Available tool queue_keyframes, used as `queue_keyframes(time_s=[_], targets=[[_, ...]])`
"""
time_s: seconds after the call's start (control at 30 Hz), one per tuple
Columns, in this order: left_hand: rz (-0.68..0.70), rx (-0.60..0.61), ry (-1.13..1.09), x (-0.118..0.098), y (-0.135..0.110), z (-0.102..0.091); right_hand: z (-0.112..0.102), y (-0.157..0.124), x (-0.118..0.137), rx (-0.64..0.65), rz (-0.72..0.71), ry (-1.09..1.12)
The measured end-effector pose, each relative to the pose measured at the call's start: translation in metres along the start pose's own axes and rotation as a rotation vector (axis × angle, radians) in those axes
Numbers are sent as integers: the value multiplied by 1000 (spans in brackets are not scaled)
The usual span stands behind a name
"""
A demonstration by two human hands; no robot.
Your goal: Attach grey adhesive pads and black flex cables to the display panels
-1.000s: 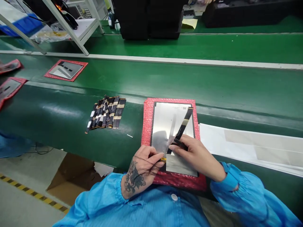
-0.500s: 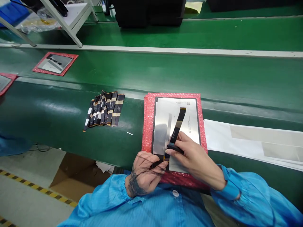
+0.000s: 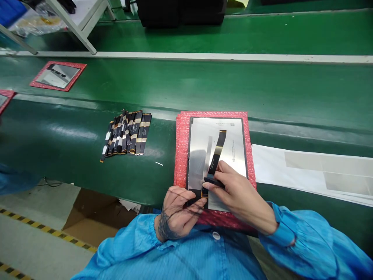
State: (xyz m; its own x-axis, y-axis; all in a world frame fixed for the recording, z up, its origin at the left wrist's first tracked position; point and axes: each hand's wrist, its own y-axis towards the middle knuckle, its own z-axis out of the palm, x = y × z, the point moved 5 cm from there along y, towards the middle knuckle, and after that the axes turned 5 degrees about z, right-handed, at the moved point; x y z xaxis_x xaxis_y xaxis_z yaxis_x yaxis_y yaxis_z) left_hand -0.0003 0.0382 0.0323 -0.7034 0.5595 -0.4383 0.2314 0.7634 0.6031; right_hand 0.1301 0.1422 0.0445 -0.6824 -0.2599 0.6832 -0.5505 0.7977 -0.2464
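A display panel (image 3: 201, 155) lies silver back up on red bubble wrap (image 3: 181, 155) before me. A black flex ribbon cable (image 3: 217, 153) with tan bands slants over it, its far end loose and its near end at the panel's lower edge. My right hand (image 3: 233, 190) is closed around a slim black tool (image 3: 214, 181), whose tip touches or lies just over the cable; the exact kind is unclear. At the panel's lower edge, my left hand (image 3: 179, 212) pinches the black flex strip (image 3: 194, 193) beside the cable's near end. Its fingertips partly hide the joint.
Several similar flex cables (image 3: 128, 134) lie piled to the left. White sheets (image 3: 271, 165) sit at the right. Another wrapped panel (image 3: 58, 76) is on the green bench farther left, near a white rack (image 3: 84, 29). A cardboard box (image 3: 93, 214) stands below the bench edge.
The view has shifted slightly, so the bench things sit a little higher and more to the left. Both hands keep nearly the same hold and place on the panel.
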Motion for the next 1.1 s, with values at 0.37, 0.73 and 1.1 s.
queue_keyframes(time_s=[0.37,0.73,1.1], targets=[[-4,-1,16,0,-1,1,2,2,3,30,39,-116],[22,47,156,-2,-6,5,3,0,3,-3,9,-123],[-623,-88,-124,41,-15,-9,-40,-30,-50,-466,324,-244]])
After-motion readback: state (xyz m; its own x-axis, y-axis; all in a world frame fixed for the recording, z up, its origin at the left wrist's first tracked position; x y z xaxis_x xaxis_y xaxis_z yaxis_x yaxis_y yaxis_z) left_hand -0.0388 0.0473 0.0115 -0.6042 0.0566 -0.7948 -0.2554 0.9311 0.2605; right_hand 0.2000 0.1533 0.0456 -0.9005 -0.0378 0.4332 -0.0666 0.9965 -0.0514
